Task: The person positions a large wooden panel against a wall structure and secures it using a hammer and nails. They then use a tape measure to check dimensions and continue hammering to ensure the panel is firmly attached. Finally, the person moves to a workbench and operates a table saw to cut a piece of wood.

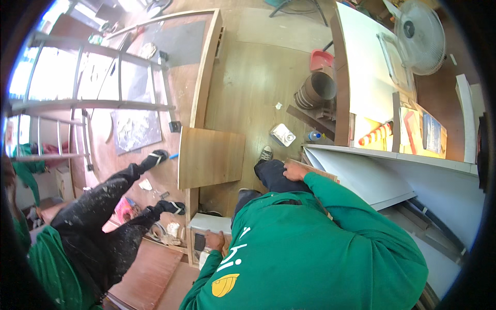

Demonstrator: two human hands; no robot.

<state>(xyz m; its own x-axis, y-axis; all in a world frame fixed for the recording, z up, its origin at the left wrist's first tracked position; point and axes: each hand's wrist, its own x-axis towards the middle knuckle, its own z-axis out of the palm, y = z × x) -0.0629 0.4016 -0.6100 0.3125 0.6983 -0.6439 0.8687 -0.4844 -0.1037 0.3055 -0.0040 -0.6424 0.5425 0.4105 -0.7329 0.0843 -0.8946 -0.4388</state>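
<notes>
- The left hand (214, 241) rested against the front of a small white-topped box (207, 223), just below the brown wooden panel (212, 157) that served as the reference point.
- Its fingers were bent and close together over the box front. Whether they gripped anything could not be told.
- The right hand (295, 171) lay to the right of the panel, at the same height as its lower edge, touching the end of a thin wooden board (320, 174).
- Its fingers were curled downward over the board end, beside the dark-trousered knee (273, 176). A closed grip could not be confirmed.
- The board extended from the right hand further to the right of the panel, partly hidden by the green sleeve (336, 199).
- A grey shoe (266, 153) stood on the wooden floor (253, 82) just right of the panel.
- A small white container (283, 135) lay on the floor to the upper right of the panel.
- A second person in paint-spattered black trousers (103, 206) was positioned to the left of the panel, one foot (157, 156) near its left edge.
- White sheets (361, 170) were stacked well to the right of the panel.
</notes>
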